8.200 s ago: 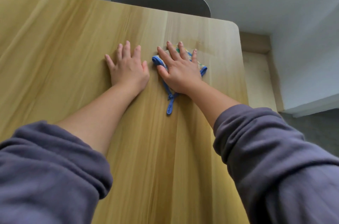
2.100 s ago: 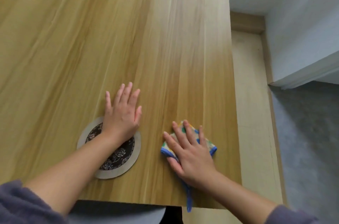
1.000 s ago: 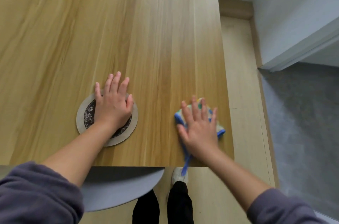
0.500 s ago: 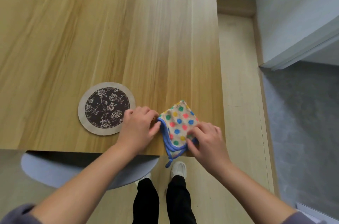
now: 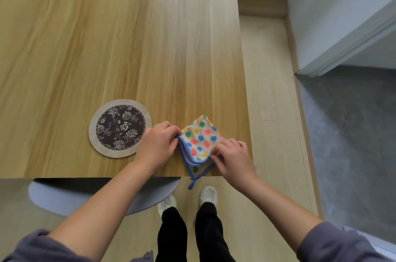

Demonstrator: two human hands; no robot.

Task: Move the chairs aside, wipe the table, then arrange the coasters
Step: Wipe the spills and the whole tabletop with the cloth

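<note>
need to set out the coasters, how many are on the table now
1. The coaster lies flat by the table's near edge, left of the left hand, which pinches the cloth. Others may lie outside the frame.

Soft, even daylight fills my view, bright throughout. A pale sheen runs down the counter point(image 5: 192, 36) in a broad band, brightest at its far end. Shadows are faint and soft-edged: a dark strip lies under the counter's near edge across the chair point(image 5: 55, 199), and my left hand point(image 5: 157, 147) and right hand point(image 5: 232, 156) barely shade the cloth point(image 5: 200, 137). The coaster point(image 5: 120, 128) pattern reads crisp. The wide lens stretches my forearms toward the bottom corners, where my sleeves point(image 5: 27, 249) go slightly soft.
</note>
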